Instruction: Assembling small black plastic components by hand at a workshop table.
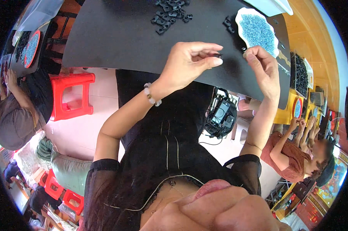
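- Left hand (183,65): thumb and forefinger are pinching a small black piece (218,56), held above the worktop (116,38); the other fingers curl loosely behind.
- Right hand (265,73): thumb and forefinger are pressed together at a small glinting piece (244,49), too small to make out; the hand is near the white scalloped dish (239,29).
- The hands are apart, with bare worktop between the fingertips.
- The dish holds a heap of tiny blue-grey bits (256,30).
- Just left of the dish lie a few loose black parts (228,25).
- Farther left, at the far side of the worktop, is a scattered pile of black parts (168,17).
- A white container (272,5) stands beyond the dish.
- A pale beaded bracelet (147,91) circles the left wrist.
- Below the worktop's near edge is a black bag (221,115) with devices; a red stool (72,94) stands to the left.
- Other people sit on both sides: one in dark clothing (18,123) at left, one in a reddish-brown top (283,156) at right.
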`<state>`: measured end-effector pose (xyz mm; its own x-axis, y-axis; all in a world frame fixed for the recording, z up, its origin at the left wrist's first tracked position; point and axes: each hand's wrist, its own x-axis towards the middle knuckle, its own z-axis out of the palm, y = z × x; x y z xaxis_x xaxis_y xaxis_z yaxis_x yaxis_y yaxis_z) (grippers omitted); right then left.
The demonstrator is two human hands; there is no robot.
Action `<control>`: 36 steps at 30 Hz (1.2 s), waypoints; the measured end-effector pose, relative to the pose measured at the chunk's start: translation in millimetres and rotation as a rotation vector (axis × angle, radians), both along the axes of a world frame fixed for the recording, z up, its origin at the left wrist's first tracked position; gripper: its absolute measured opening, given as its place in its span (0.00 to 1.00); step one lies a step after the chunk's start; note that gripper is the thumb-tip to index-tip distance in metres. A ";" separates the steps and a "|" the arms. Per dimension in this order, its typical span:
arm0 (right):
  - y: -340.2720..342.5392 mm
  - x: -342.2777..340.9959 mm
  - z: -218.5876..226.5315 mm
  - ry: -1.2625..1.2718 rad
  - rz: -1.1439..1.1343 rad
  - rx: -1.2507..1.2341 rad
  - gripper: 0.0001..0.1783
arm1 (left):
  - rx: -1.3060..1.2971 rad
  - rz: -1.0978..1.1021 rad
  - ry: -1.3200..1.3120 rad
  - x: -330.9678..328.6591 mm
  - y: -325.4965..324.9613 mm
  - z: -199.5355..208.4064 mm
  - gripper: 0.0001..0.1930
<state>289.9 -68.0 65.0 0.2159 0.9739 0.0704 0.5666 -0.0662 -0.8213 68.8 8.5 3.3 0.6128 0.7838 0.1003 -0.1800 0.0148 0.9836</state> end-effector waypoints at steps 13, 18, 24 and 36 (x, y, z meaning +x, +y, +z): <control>27.0 -56.3 12.8 0.331 0.449 -0.306 0.07 | 0.219 0.167 -0.179 -39.0 0.4 -9.4 0.11; 31.1 -60.2 10.7 0.306 0.466 -0.299 0.08 | 0.117 0.120 -0.219 -42.4 2.0 -11.4 0.10; 36.8 -68.8 12.8 0.179 0.421 -0.300 0.10 | 0.121 0.112 -0.205 -43.5 6.3 -13.8 0.10; 39.4 -99.9 4.0 -0.145 0.287 0.023 0.09 | -0.102 0.021 -0.187 -58.1 9.1 -9.6 0.11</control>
